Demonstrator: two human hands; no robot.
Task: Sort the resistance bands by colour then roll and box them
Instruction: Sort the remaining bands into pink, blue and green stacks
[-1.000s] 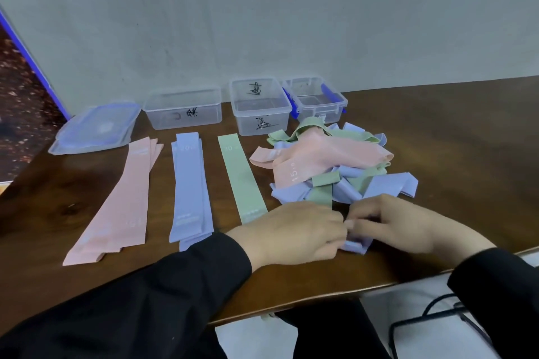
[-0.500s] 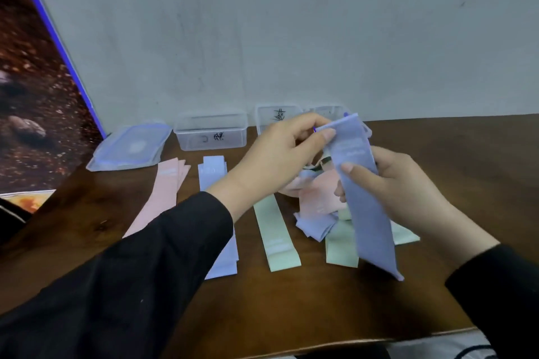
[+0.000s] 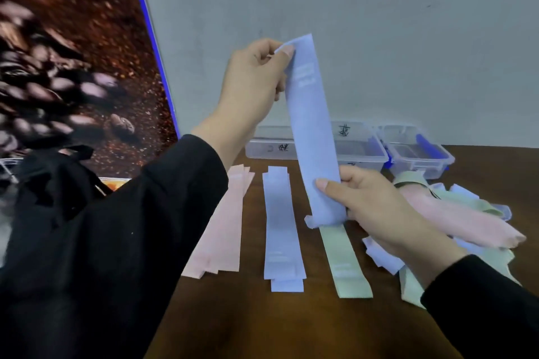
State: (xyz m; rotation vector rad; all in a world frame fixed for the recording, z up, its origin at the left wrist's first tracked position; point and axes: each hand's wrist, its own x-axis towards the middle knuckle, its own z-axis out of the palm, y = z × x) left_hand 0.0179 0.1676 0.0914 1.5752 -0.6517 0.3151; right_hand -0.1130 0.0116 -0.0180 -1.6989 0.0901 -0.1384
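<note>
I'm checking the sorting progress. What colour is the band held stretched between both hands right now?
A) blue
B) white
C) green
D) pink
A: the left hand pinches the top end and the right hand grips the bottom end of a blue band, held up above the sorted pink, blue and green rows on the table.
</note>
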